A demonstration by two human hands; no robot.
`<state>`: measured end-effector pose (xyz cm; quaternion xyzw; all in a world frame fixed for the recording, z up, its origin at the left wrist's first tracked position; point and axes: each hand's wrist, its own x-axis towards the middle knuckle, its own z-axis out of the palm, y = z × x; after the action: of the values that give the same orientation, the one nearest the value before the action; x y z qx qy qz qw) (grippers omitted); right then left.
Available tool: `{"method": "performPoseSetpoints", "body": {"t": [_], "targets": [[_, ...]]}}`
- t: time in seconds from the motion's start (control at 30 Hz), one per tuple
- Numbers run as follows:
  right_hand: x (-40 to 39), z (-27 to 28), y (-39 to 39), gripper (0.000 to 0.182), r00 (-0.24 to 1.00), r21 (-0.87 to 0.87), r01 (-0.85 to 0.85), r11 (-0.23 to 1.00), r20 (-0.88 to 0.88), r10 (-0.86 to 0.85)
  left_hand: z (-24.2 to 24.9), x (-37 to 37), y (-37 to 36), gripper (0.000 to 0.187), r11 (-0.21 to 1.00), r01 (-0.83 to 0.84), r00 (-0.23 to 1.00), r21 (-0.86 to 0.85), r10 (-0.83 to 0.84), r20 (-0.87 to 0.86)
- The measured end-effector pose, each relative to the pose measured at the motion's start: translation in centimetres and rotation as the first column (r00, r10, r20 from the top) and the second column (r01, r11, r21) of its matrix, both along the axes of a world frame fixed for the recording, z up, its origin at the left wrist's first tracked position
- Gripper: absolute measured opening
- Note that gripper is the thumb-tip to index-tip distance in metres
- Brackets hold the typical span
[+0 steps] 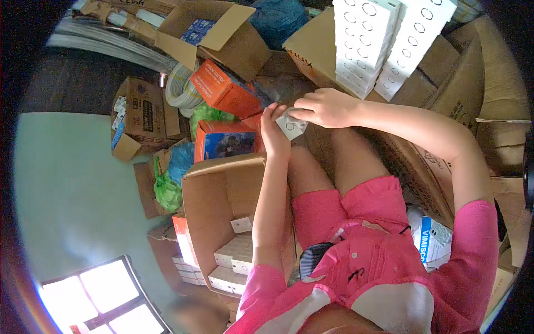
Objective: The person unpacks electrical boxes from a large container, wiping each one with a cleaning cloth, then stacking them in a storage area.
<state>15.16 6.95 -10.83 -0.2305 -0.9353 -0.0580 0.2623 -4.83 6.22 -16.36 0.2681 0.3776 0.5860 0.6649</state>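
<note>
Both hands are at one small white electrical wall box [291, 127] with a round mark on its side, above my knees. My left hand [275, 131] grips it from the left, fingers curled at its top edge. My right hand [324, 108] is closed at its upper right corner, thumb and fingers pinched together; the fingers cover part of the box. Just beyond my right hand stand tall stacks of similar white boxes [364, 42]. By my left forearm is an open cardboard carton [222, 172] with several white boxes [235, 253] inside.
An orange carton [219, 86] and a blue-and-orange box [225, 142] lie ahead on the left. An open carton [239, 50] stands farther back, near a coil of white tubing [182, 89]. Large cardboard [467, 83] lines the right. Part of another person's head [200, 314] shows at bottom left.
</note>
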Motion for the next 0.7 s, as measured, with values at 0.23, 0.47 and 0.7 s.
{"method": "performPoseSetpoints", "body": {"t": [0.23, 0.47, 0.7], "targets": [[-0.9, -0.7, -2.9, 0.010, 0.978, 0.167, -0.105, 0.980, 0.194, 0.071, 0.7, 0.8, -0.4, 0.046, 0.997, 0.056, 0.991, 0.057, -0.048, -0.128], [-0.7, 0.4, -0.7, 0.021, 0.999, 0.157, 0.037, 0.987, 0.024, -0.041, 1.6, 0.8, -0.6, 0.047, 0.997, 0.050, 0.996, 0.059, -0.045, -0.082], [-0.8, -1.3, -2.4, 0.010, 0.966, 0.115, -0.182, 0.977, 0.205, 0.156, 0.7, 1.3, -0.8, 0.059, 0.997, -0.008, 0.997, -0.071, 0.002, -0.082]]}}
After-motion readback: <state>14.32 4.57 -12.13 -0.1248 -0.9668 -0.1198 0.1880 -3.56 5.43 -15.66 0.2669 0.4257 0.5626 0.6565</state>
